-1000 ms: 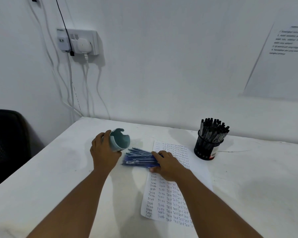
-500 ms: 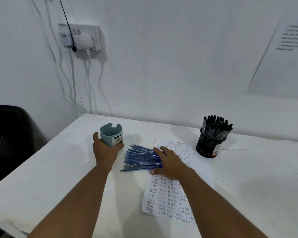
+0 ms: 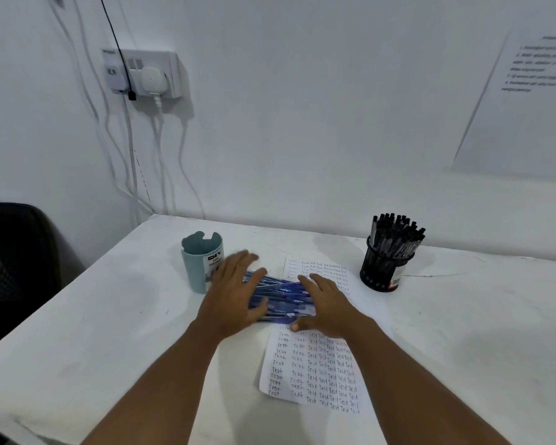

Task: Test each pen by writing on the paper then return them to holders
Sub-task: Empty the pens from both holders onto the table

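Note:
A pile of several blue pens [image 3: 281, 297] lies on the white table, partly on the paper [image 3: 315, 364] filled with rows of the handwritten word "Test". My left hand [image 3: 235, 293] lies over the left end of the pile with fingers spread and straight. My right hand [image 3: 325, 305] rests flat on the right end of the pile, thumb at the near side. The pale blue holder [image 3: 201, 261] stands upright and apart from both hands, just left of the pile. A black mesh holder [image 3: 384, 268] full of black pens stands at the right.
The table [image 3: 109, 316] meets a white wall at the back. A wall socket [image 3: 142, 72] with plugs and hanging cables is at upper left. A black chair [image 3: 16, 252] stands beyond the left table edge. A printed sheet [image 3: 533, 101] hangs on the wall at right.
My left hand set the pale blue holder upright, let go of it and moved right onto the pens. My right hand stayed on the pile, which spread out.

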Demonstrator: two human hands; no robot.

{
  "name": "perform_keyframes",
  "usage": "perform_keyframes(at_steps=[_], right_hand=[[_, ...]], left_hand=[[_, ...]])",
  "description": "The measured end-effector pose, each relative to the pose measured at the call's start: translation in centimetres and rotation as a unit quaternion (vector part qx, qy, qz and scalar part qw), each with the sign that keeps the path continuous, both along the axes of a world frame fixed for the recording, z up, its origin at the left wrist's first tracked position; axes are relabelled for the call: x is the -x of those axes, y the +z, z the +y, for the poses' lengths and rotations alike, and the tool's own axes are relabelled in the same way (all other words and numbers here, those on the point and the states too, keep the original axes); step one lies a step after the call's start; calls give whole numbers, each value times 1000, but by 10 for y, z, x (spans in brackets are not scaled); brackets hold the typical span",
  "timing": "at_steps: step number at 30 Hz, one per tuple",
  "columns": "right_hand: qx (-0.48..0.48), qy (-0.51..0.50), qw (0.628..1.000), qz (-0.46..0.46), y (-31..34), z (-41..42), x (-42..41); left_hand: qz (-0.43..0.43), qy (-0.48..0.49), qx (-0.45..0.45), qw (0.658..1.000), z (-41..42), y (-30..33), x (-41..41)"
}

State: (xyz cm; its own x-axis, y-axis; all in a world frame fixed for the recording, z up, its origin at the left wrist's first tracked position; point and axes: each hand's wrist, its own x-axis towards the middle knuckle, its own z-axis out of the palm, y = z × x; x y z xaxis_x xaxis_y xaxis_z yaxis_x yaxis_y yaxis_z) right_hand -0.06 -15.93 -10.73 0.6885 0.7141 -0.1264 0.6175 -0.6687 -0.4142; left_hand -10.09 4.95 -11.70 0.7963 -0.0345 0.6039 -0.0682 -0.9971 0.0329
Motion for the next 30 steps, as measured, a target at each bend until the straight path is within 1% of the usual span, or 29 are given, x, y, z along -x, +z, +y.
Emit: perform_keyframes(at_steps=[2, 4, 5, 7, 10, 13, 16, 18, 21, 23, 26, 28, 30], right_hand=[[9, -18, 1000, 1, 2, -11, -4], [13, -41, 999, 5, 3, -23, -8], [13, -51, 999, 6, 4, -28, -10], [9, -73, 997, 1, 4, -39, -11], [-16, -101, 995, -10, 2, -50, -12], [-32, -130, 991, -7, -2, -57, -15], [-49, -180, 982, -15, -7, -64, -21], [-82, -229, 970, -23, -11, -67, -25], [-165, -322, 932, -26, -17, -70, -37], [-239, -386, 891, 4, -17, -73, -44], [-326, -433, 839, 38, -15, -79, -52], [-344, -447, 823, 70, -12, -82, -57], [-349, -439, 823, 90, -8, -84, -63]], left_hand=[[98, -30, 11, 995, -6, -4, -1], [210, -31, 54, 976, -10, -8, -3], [252, -30, 71, 965, -11, -9, -5], [298, -36, 86, 950, -13, -8, -9], [309, -50, 96, 945, -14, -8, -13], [313, -42, 94, 944, -9, -7, -15], [303, -39, 93, 948, -2, -5, -17], [299, -41, 83, 950, 2, -5, -19], [292, -42, 70, 953, 4, -8, -25], [285, -49, 75, 954, -1, -10, -28], [272, -64, 82, 957, -18, -5, -33], [270, -72, 56, 959, -29, -2, -36], [283, -76, 28, 956, -38, -2, -40]])
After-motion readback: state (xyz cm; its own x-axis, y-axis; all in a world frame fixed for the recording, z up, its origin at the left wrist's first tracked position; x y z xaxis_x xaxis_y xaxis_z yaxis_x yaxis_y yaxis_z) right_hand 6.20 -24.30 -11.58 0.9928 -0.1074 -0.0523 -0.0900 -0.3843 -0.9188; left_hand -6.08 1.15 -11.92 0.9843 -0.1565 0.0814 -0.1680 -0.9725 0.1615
